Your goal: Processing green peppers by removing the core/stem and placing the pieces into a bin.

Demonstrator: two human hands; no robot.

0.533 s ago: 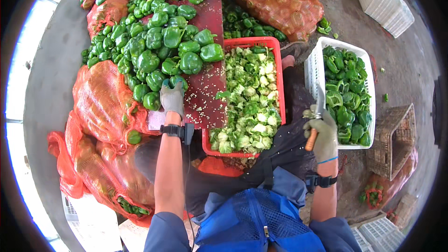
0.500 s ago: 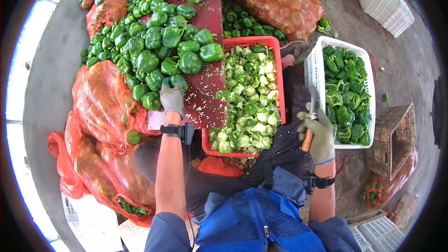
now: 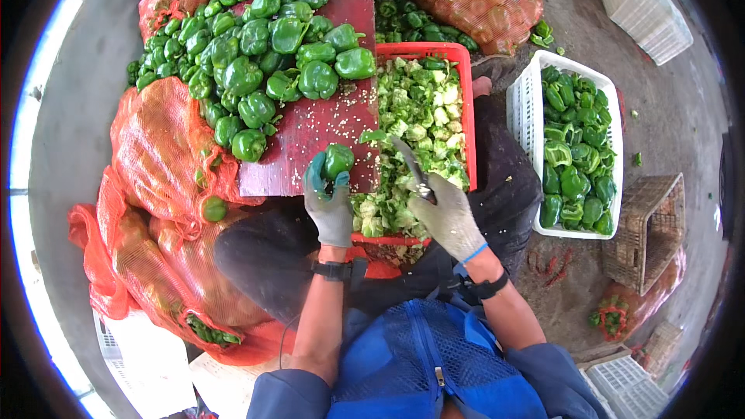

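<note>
In my gloved left hand (image 3: 327,206) is a whole green bell pepper (image 3: 339,160), held by the fingers just above the near edge of the red tabletop (image 3: 283,167). My right hand (image 3: 450,217), also gloved, grips a knife (image 3: 411,163) with its blade tilted up and left, over the red crate (image 3: 469,128). Pale green pepper cores (image 3: 423,109) fill that crate. The knife and the pepper are apart. A large pile of whole bell peppers (image 3: 256,54) covers the far left of the tabletop, with small pale seeds scattered beside it.
A white crate (image 3: 524,112) of cored green peppers stands on the right. Red mesh sacks (image 3: 159,155) crowd the left, and more sacks (image 3: 473,8) lie at the back. A brown crate (image 3: 628,252) sits on its side at the far right.
My left hand has drawn a pepper from the pile toward me and to the right. My right hand has swung left with the knife, from beside the white crate to over the red crate.
</note>
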